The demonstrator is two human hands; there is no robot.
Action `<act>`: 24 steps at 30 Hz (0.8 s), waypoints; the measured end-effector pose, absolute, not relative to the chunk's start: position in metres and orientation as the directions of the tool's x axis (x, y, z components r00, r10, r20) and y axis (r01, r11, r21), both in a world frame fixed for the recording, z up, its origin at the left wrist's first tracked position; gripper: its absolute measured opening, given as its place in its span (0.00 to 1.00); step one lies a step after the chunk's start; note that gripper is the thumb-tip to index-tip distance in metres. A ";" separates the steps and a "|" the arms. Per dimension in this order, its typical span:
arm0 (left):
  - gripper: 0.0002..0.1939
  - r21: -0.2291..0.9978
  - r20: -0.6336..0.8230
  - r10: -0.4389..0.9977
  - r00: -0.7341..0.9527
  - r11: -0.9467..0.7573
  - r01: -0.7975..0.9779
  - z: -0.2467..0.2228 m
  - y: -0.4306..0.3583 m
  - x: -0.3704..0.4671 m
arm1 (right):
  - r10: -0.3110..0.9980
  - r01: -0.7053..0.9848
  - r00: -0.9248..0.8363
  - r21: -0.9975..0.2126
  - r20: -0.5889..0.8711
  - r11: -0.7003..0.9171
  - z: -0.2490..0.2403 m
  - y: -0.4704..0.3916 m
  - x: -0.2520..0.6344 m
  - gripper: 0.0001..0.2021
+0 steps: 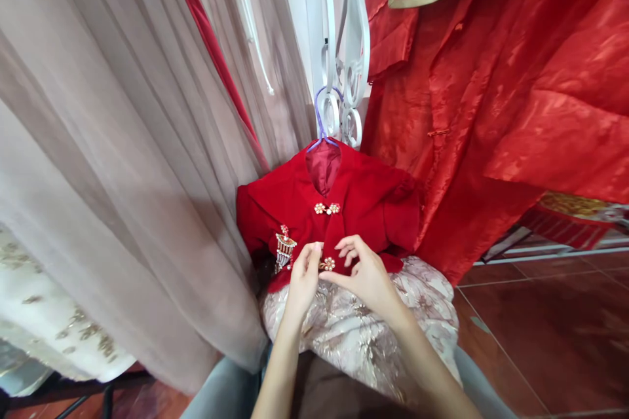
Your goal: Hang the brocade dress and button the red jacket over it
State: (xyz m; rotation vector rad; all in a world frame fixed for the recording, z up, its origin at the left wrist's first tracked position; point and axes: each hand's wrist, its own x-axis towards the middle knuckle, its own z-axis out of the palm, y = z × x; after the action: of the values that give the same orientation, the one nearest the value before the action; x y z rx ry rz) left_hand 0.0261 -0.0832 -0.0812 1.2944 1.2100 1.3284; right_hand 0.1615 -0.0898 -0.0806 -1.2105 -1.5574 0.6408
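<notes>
A short red velvet jacket hangs on a purple hanger in front of me. Its collar is joined by an upper flower clasp with pearl-like beads. My left hand pinches the jacket's front at the lower flower clasp, its fingers covering one side of that clasp. On the other side is my right hand, thumb and fingers apart around the flower, the thumb just below it. A jewelled, fan-shaped tassel brooch sits on the jacket left of my left hand.
Pale embroidered fabric spreads below the jacket over my lap. Sheer greyish drapery fills the left side. Red satin garments hang at the right. A white scrolled metal stand rises behind the hanger. Reddish floor tiles show at lower right.
</notes>
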 end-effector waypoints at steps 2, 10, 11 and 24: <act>0.17 0.996 0.092 0.994 -0.066 -0.093 -0.009 -0.088 -0.082 0.024 | 0.935 0.344 -0.004 -0.878 0.354 0.334 -0.083 -0.091 0.153 0.17; 0.17 0.917 0.385 0.720 -0.577 -0.231 0.325 -0.103 -0.063 -0.001 | 0.935 0.295 -0.023 -0.891 0.353 0.344 -0.086 -0.092 0.152 0.10; 0.17 0.914 0.390 0.726 -0.566 -0.230 0.335 -0.102 -0.060 -0.004 | 0.935 0.283 -0.038 -0.893 0.354 0.349 -0.086 -0.092 0.152 0.10; 0.14 0.906 0.414 0.802 -0.430 -0.317 0.281 -0.099 -0.055 -0.013 | 0.883 0.114 -0.149 -0.879 0.445 0.463 -0.087 -0.090 0.148 0.07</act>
State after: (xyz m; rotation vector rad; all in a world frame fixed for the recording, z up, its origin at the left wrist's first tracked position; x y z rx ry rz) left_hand -0.0127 -0.0554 -0.0992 1.3796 1.5307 1.7969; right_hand 0.1480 -0.0897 -0.0867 -0.8892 -1.5900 0.8566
